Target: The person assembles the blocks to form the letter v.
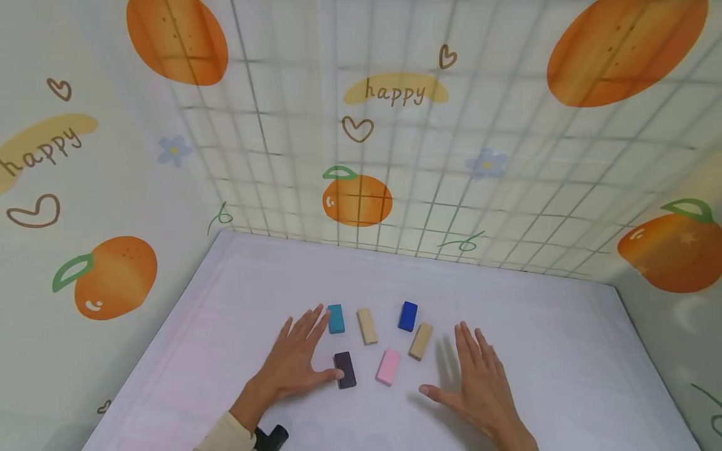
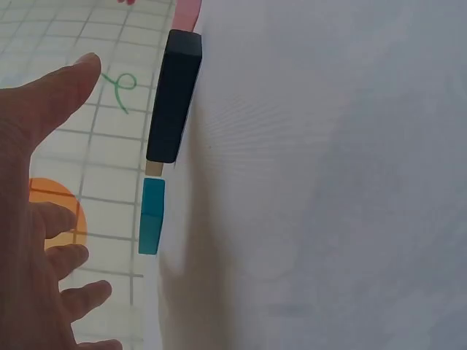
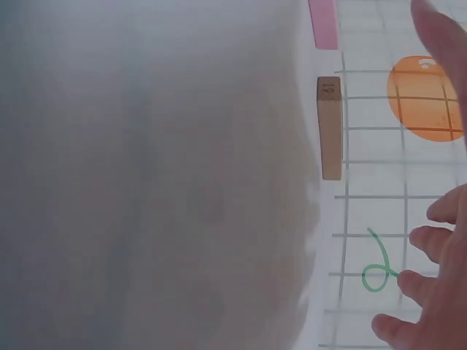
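Small rectangular blocks lie spread on the white table between two hands. My left hand [image 1: 296, 360] hovers with fingers spread, its thumb overlapping the black block [image 1: 346, 371] in the head view and its fingertips beside the teal block [image 1: 336, 319]. In the left wrist view the thumb is apart from the black block [image 2: 175, 95]. Two plain wooden blocks [image 1: 367, 326] [image 1: 420, 341], a dark blue block [image 1: 408, 316] and a pink block [image 1: 388, 367] lie further right. My right hand [image 1: 479, 388], fingers extended and holding nothing, is right of the pink block and the nearer wooden block [image 3: 330, 131].
A white cloth covers the table [image 1: 271, 263]. Behind it stands a grid-patterned wall [image 1: 304, 138] printed with oranges and hearts, with side walls at left and right. A black device [image 1: 272, 438] sits at the left wrist, by a beige sleeve [image 1: 228, 433].
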A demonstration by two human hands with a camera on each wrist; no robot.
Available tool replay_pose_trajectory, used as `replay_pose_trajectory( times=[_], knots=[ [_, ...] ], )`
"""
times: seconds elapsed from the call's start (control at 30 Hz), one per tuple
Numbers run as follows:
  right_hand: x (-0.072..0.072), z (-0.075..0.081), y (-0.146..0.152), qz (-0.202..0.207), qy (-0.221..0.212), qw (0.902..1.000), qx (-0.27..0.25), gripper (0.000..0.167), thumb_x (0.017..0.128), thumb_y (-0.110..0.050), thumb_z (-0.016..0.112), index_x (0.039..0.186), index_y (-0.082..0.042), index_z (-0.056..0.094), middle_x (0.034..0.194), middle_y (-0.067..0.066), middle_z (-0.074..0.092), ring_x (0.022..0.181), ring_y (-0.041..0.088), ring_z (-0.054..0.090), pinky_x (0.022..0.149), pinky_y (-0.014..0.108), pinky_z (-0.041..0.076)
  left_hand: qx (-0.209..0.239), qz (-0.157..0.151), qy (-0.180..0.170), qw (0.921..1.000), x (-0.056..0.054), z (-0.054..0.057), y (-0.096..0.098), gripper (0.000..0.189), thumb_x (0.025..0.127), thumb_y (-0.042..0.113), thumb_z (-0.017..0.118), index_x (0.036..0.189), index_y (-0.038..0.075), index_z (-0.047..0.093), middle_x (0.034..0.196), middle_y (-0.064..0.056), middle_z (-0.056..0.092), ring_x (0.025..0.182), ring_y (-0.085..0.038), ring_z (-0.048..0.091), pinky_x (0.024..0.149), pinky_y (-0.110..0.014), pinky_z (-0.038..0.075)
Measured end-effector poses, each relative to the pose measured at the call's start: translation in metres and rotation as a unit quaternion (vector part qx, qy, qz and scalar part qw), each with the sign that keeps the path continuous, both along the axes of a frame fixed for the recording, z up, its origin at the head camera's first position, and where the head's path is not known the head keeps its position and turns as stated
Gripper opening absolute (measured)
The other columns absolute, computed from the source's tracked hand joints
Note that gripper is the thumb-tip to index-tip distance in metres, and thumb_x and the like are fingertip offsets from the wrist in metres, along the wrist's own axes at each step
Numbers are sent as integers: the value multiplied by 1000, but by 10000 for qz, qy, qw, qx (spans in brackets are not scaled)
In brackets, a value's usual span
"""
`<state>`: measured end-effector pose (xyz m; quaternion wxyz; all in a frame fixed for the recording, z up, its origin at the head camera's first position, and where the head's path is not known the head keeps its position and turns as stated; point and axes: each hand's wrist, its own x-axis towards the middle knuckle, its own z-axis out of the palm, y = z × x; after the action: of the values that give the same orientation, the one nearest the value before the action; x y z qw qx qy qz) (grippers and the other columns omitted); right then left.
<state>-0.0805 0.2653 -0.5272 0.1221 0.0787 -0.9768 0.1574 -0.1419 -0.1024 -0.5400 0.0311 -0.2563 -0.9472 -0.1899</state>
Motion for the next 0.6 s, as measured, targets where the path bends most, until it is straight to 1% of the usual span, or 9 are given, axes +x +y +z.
replay_pose_trajectory(
  times=[0.07, 0.27, 0.47, 0.6],
  knots=[
    [0, -1, -2, 39, 57, 10000, 11, 132, 66, -78, 76, 162, -6, 19, 161, 21, 30, 148, 43, 21, 107, 66, 26, 9, -10, -44, 10000, 1, 0, 1, 110, 81, 77, 62, 163, 15, 21, 168, -7, 17, 151, -30, 25, 116, -62, 18],
    [-2, -1, -7, 155, 196, 9997, -11, 132, 65, -77, 77, 161, -5, 21, 161, 20, 30, 145, 45, 25, 104, 64, 29, -90, -50, -127, 9999, 3, -1, 2, 112, 81, 82, 56, 163, 17, 18, 168, -6, 17, 147, -31, 31, 115, -61, 21],
    [-3, -1, -15, 179, 63, 9998, -26, 134, 65, -80, 75, 162, -8, 17, 161, 19, 30, 142, 44, 29, 101, 64, 32, 42, -94, -164, 9998, 6, -3, 5, 112, 80, 81, 59, 163, 16, 20, 168, -7, 20, 144, -35, 37, 113, -60, 26],
    [-4, 0, -21, 131, -101, 9999, 30, 134, 66, -82, 73, 163, -9, 16, 161, 18, 30, 140, 43, 31, 99, 64, 33, 24, -106, -126, 9999, 7, -5, 6, 112, 80, 81, 59, 163, 17, 21, 168, -7, 19, 142, -35, 39, 111, -58, 29]
  ],
)
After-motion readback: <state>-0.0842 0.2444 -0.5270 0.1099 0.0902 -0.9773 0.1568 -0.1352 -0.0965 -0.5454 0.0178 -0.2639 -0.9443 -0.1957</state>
